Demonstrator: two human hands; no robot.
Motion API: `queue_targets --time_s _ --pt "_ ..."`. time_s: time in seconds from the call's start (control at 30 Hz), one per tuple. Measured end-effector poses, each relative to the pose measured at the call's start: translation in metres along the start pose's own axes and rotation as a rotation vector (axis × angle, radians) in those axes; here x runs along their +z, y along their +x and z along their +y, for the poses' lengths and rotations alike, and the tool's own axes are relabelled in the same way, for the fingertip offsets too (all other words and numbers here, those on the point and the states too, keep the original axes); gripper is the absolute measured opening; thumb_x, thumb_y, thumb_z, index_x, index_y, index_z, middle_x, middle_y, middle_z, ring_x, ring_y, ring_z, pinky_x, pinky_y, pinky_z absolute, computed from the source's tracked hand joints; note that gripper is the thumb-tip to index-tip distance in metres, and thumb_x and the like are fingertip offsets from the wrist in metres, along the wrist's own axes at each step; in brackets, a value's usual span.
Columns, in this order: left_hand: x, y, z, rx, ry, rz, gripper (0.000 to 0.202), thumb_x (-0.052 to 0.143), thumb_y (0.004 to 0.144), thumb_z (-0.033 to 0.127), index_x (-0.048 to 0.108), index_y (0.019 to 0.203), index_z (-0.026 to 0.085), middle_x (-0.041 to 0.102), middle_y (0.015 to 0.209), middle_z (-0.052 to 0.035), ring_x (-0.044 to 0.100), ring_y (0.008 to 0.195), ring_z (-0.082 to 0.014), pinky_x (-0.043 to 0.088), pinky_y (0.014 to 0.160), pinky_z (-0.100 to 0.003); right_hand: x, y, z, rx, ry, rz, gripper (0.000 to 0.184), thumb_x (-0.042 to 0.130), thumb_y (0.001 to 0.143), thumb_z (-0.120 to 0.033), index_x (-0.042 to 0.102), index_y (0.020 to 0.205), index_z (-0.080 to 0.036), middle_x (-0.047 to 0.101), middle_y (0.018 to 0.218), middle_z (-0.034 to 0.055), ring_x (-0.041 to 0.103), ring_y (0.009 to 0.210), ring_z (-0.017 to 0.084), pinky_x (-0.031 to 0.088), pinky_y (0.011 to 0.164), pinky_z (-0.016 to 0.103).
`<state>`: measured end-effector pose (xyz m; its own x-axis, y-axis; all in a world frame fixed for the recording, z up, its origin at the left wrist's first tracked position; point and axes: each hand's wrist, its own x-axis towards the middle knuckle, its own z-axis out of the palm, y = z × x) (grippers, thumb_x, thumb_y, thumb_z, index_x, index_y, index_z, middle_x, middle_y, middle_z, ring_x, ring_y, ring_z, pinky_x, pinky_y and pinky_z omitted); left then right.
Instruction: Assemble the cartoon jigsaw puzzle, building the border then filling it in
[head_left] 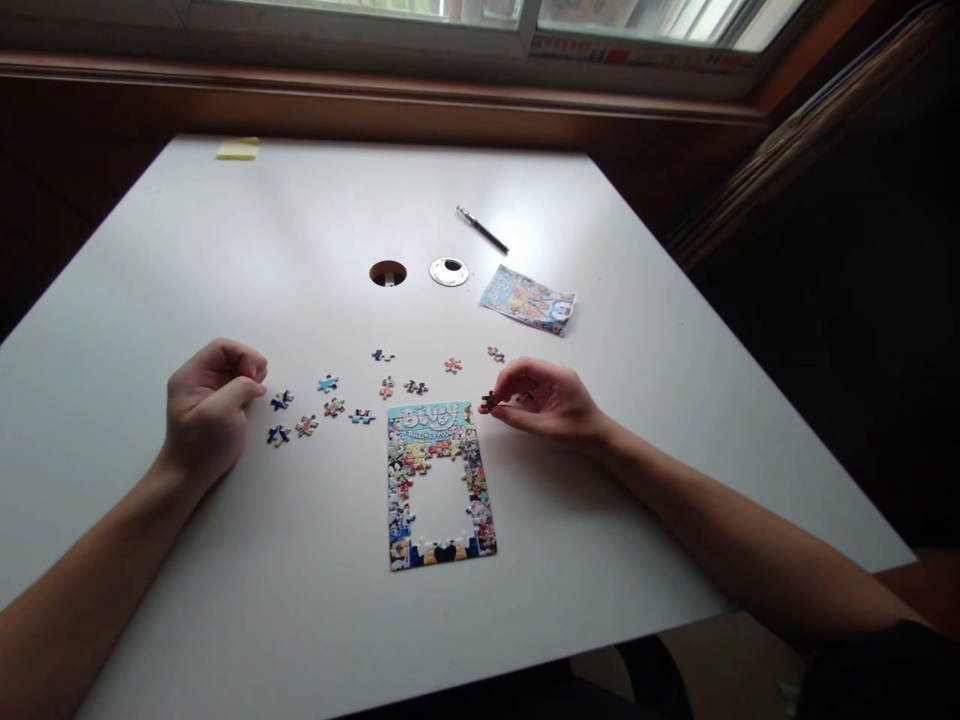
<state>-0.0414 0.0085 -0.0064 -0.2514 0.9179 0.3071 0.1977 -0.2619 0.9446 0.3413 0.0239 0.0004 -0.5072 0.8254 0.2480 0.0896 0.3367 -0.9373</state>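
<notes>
My right hand point(551, 403) pinches a small puzzle piece point(488, 402) between thumb and fingertips, just off the upper right corner of the jigsaw puzzle point(396, 500). The puzzle's border is joined into a colourful frame with "Bluey" lettering along its top, and white shows through the open middle. My left hand point(214, 405) rests on the table as a loose fist, with nothing visible in it. Beside it lie several loose pieces, among them a light blue piece point(328, 384) and a dark blue piece point(278, 436). Another bit of blue shows partly hidden under my right hand.
More loose pieces, such as a pink piece point(453, 366), lie above the puzzle. Farther back are a printed picture sheet point(529, 299), a pen point(482, 230), a round metal cover point(449, 272) and a cable hole point(388, 273). A yellow sticky note point(238, 149) is at the white table's point(315, 620) far edge.
</notes>
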Motion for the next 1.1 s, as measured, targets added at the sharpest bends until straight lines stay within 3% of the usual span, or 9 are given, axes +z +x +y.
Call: queue_targets --time_s 0.53,1.1 --pt "-0.0008 0.001 -0.0021 0.011 -0.01 -0.025 0.017 0.059 0.059 0.003 0.052 0.065 0.017 0.049 0.064 0.0011 0.044 0.064 -0.0134 0.029 0.061 -0.031 -0.0028 0.001 0.0019 -0.012 0.006 -0.082 0.02 0.079 0.079 -0.024 0.07 0.095 -0.016 0.073 0.088 0.0071 0.071 0.081 0.017 0.059 0.074 0.031" --pt "-0.0007 0.0002 -0.0011 0.009 -0.017 -0.019 0.017 0.06 0.059 0.003 0.053 0.066 0.017 0.049 0.064 0.0012 0.044 0.065 -0.0134 0.029 0.061 -0.03 -0.0033 0.0008 0.0019 -0.014 -0.016 -0.079 0.02 0.081 0.078 -0.025 0.072 0.094 -0.016 0.073 0.087 0.007 0.069 0.079 0.016 0.057 0.072 0.031"
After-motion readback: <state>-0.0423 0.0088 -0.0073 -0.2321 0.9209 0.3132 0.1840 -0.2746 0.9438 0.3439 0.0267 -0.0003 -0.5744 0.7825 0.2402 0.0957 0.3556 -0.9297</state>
